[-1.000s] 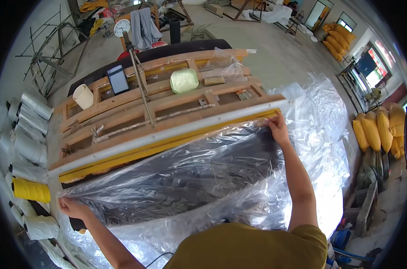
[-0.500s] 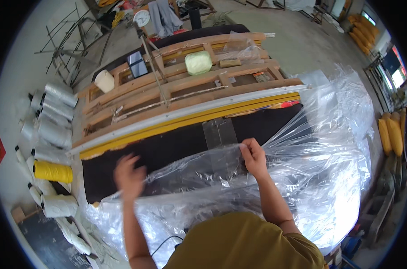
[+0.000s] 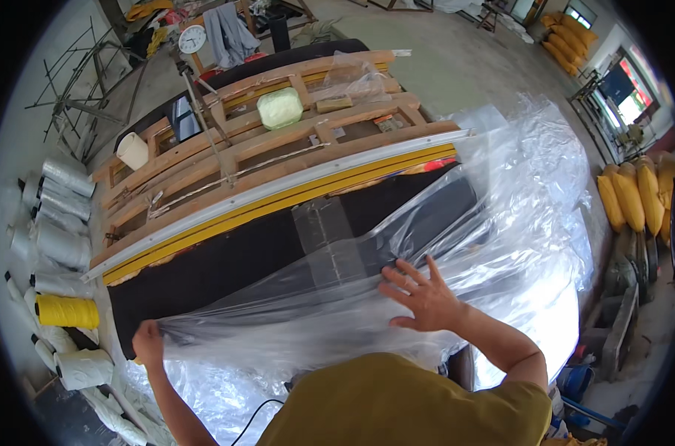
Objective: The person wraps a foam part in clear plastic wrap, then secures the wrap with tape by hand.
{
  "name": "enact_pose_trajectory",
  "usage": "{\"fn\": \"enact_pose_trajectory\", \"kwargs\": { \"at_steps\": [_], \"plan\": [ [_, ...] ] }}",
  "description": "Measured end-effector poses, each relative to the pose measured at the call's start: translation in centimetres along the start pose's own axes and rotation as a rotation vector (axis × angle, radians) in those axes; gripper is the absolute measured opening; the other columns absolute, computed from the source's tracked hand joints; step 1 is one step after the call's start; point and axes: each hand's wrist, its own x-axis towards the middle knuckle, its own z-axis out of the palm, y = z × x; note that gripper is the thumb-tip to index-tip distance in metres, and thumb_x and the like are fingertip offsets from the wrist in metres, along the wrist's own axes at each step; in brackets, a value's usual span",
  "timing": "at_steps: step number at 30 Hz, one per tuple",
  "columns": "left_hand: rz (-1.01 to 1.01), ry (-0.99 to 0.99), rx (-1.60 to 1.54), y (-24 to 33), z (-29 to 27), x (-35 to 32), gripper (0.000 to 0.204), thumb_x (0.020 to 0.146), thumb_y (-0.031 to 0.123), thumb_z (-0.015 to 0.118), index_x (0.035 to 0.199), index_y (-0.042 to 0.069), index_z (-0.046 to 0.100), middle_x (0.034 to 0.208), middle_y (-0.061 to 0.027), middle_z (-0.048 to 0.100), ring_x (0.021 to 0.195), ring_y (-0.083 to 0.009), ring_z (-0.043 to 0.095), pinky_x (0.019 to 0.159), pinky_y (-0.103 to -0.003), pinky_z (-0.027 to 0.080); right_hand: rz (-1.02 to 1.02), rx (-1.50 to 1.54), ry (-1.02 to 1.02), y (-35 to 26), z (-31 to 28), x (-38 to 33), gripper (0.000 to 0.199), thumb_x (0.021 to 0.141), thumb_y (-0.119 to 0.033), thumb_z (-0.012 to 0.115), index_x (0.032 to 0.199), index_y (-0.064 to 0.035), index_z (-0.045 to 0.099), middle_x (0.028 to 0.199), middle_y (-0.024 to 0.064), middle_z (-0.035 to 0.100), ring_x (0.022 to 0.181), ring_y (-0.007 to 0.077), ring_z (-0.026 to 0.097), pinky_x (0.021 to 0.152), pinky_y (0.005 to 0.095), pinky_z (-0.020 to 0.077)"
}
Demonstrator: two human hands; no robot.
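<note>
Clear plastic sheeting [image 3: 278,316] lies over the near part of a black fabric surface [image 3: 226,260]. My left hand [image 3: 148,343] is closed on the sheet's edge near the left end of the black fabric, with creases fanning out rightward from the grip. Fingers spread, my right hand [image 3: 420,296] is over the sheet right of the middle and holds nothing; whether it presses on the plastic I cannot tell. A strip of clear tape [image 3: 316,227] runs across the black fabric. Along the far side of the fabric lies a yellow strip [image 3: 278,212] beside a silvery metal bar [image 3: 278,186].
Beyond the bar is a wooden frame [image 3: 259,149] bearing a pale green packet [image 3: 280,108], a white roll [image 3: 132,150] and a phone-like dark slab [image 3: 183,119]. Thread spools, one a yellow spool [image 3: 67,311], line the left. Bunched plastic [image 3: 538,171] and yellow sacks [image 3: 629,197] are at right.
My left hand has moved left and down and now grips the sheet, pulling it taut. My right hand has let go of the edge and opened flat. The view has shifted rightward.
</note>
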Motion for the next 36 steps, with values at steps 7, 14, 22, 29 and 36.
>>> {"fn": "enact_pose_trajectory", "kwargs": {
  "at_steps": [7, 14, 22, 29, 36],
  "plan": [
    [-0.02, 0.363, 0.015, 4.0, 5.5, 4.7, 0.016, 0.093, 0.018, 0.043, 0.091, 0.007, 0.054, 0.079, -0.0205, 0.059, 0.072, -0.0417, 0.059, 0.059, -0.049, 0.045, 1.401, 0.062, 0.211, 17.2, -1.9, 4.9, 0.052, 0.089, -0.046, 0.045, 0.132, -0.0179, 0.041, 0.136, 0.0084, 0.04, 0.126, 0.0335, 0.035, 0.097, 0.0638, 0.0252],
    [-0.147, 0.356, 0.063, -4.1, 3.8, 4.3, 0.02, 0.094, 0.025, 0.042, 0.093, 0.01, 0.055, 0.078, -0.019, 0.062, 0.07, -0.04, 0.06, 0.056, -0.05, 0.046, 0.666, -0.067, 0.163, 4.6, 3.0, 1.4, 0.051, 0.083, -0.037, 0.056, 0.13, -0.0191, 0.046, 0.143, 0.0086, 0.032, 0.134, 0.0339, 0.024, 0.094, 0.0713, 0.0199],
    [-0.217, 0.362, -0.043, 2.0, 2.1, 5.3, 0.025, 0.089, 0.034, 0.052, 0.092, 0.011, 0.062, 0.086, -0.0158, 0.063, 0.08, -0.0384, 0.06, 0.066, -0.045, 0.048, 0.837, 0.237, 0.297, 15.5, 4.8, 10.4, 0.034, 0.088, -0.028, 0.051, 0.117, -0.0088, 0.055, 0.121, 0.0137, 0.053, 0.11, 0.0328, 0.05, 0.092, 0.0478, 0.0394],
    [-0.178, 0.456, -0.156, -0.4, 3.6, 4.8, 0.019, 0.088, 0.025, 0.054, 0.087, 0.008, 0.061, 0.076, -0.0186, 0.061, 0.073, -0.0381, 0.06, 0.06, -0.042, 0.047, -0.387, 0.325, 0.376, -9.8, 0.1, 17.5, 0.019, 0.078, -0.006, 0.061, 0.097, -0.0055, 0.06, 0.107, 0.0145, 0.059, 0.09, 0.0286, 0.059, 0.073, 0.0358, 0.0492],
    [-0.131, 0.479, -0.168, -0.4, 3.8, 5.3, 0.017, 0.089, 0.025, 0.052, 0.084, 0.011, 0.06, 0.075, -0.0155, 0.062, 0.07, -0.0374, 0.06, 0.059, -0.044, 0.047, -0.34, 0.621, -0.216, -11.2, -0.8, 13.9, 0.03, 0.081, -0.02, 0.063, 0.105, -0.0058, 0.054, 0.092, 0.0135, 0.064, 0.074, 0.0296, 0.063, 0.068, 0.0366, 0.0505]
  ]
}}
